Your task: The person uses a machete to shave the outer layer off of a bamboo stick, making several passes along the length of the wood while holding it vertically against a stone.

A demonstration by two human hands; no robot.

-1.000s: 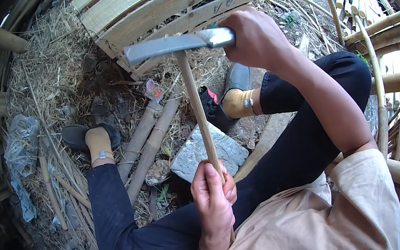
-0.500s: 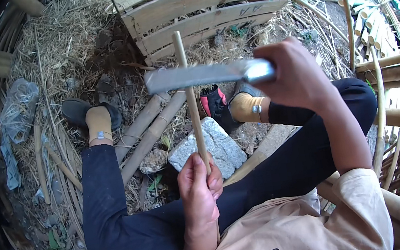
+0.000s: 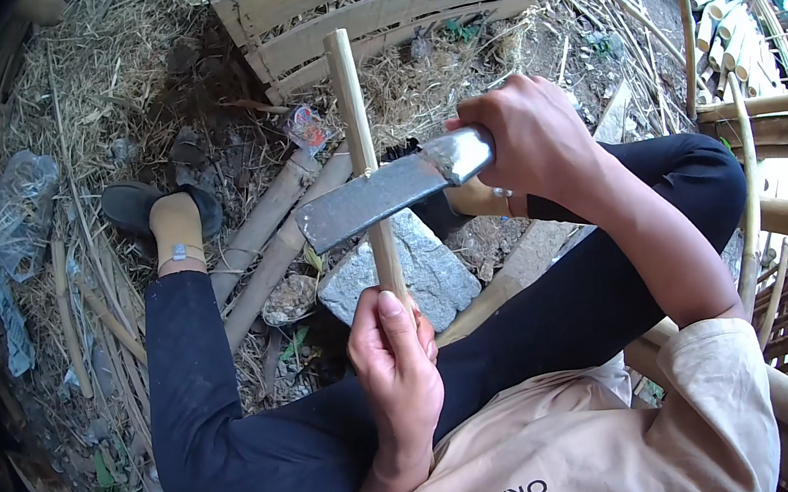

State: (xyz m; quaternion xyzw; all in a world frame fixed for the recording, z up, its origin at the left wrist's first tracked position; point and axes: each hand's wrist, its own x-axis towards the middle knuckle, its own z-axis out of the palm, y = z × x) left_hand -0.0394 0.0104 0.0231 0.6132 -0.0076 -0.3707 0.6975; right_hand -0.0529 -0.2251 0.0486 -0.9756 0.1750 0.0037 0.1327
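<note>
Straw-strewn earth (image 3: pixel 88 117) underlies a flat metal blade (image 3: pixel 373 199) crossing a wooden stick (image 3: pixel 354 117).

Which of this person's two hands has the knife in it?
The right hand, closed at one end of the knife; the left hand grips only the pale wooden stick.

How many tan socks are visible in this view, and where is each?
2. The left sock is in a dark shoe; the right sock is right of centre, partly hidden behind the bladed tool.
</note>
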